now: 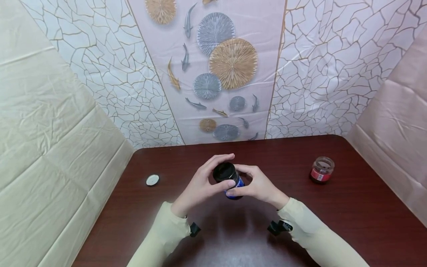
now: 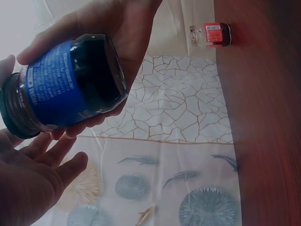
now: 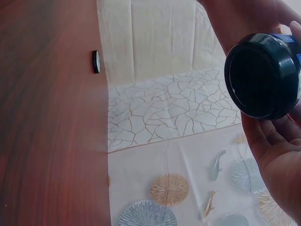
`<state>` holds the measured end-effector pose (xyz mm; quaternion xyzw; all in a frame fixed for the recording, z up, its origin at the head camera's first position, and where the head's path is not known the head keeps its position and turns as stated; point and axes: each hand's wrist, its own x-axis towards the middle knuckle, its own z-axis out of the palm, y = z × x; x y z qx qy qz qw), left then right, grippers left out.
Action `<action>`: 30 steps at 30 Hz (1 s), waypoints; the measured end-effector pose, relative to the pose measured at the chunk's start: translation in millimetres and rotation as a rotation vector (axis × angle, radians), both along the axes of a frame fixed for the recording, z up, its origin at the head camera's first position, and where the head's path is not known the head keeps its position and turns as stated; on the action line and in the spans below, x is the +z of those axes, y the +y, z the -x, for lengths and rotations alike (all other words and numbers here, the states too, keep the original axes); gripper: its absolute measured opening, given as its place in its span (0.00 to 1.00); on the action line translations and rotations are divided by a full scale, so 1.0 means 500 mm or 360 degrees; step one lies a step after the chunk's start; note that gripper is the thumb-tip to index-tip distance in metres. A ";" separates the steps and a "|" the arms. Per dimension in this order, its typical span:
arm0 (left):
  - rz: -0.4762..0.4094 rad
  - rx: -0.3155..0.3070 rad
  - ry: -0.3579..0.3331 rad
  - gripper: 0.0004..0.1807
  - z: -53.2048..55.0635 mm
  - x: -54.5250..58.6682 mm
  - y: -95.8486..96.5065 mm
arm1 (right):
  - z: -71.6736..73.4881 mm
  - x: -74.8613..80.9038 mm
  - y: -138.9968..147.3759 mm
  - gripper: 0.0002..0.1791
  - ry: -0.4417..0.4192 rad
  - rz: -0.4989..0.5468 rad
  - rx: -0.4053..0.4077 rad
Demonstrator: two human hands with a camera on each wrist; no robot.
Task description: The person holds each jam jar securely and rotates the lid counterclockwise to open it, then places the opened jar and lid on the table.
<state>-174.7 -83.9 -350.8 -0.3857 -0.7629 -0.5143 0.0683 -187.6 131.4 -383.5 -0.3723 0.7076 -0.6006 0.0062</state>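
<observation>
A jar [image 2: 54, 87] with a blue label and dark lid [image 1: 224, 171] is held up over the table, tilted. My right hand [image 1: 257, 185] grips its body, thumb in front and fingers behind. My left hand [image 1: 208, 180] arches around the lid with fingers spread. Its thumb lies at the lid's near side, while the index finger extends past the far side with a gap. In the left wrist view the left fingers [image 2: 73, 167] are below the lid end. The dark base of the jar is toward the wrist camera there, and the right wrist view shows the lid's round top.
An uncovered glass jar [image 1: 322, 170] with a red label stands at the table's right. A small white-faced lid [image 1: 152, 180] lies at the left. The dark reddish table [image 1: 180, 159] is bordered by cloth hangings [image 1: 310, 92] at the back and sides.
</observation>
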 end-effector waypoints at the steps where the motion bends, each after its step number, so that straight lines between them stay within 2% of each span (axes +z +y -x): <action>1: -0.0003 -0.0019 -0.0013 0.33 0.001 -0.001 0.001 | 0.000 0.000 -0.001 0.29 0.0010 0.0002 0.0011; 5: -0.0031 -0.0102 -0.0019 0.32 0.004 -0.004 0.004 | -0.001 0.001 -0.007 0.28 0.0049 0.0006 0.0034; 7: -0.0051 -0.0120 -0.0019 0.31 0.000 0.003 0.008 | -0.001 0.000 -0.008 0.28 0.0051 0.0011 0.0033; 13: -0.0089 -0.0113 -0.0035 0.32 0.000 0.000 0.014 | -0.001 0.000 -0.003 0.28 0.0029 0.0018 -0.0002; 21: -0.0091 -0.0215 -0.0051 0.29 -0.033 0.049 0.008 | 0.002 0.008 0.007 0.29 0.0017 -0.0006 -0.0100; 23: -0.0078 -0.0226 -0.0042 0.29 -0.029 0.044 0.006 | 0.003 0.009 0.008 0.29 0.0020 -0.0005 -0.0097; 28: -0.0067 -0.0242 -0.0008 0.35 -0.005 0.008 -0.005 | 0.003 0.010 0.012 0.30 -0.0018 0.0011 -0.0073; 30: -0.0063 -0.0243 0.0000 0.36 0.000 0.001 -0.011 | 0.003 0.012 0.013 0.31 -0.0037 0.0028 -0.0050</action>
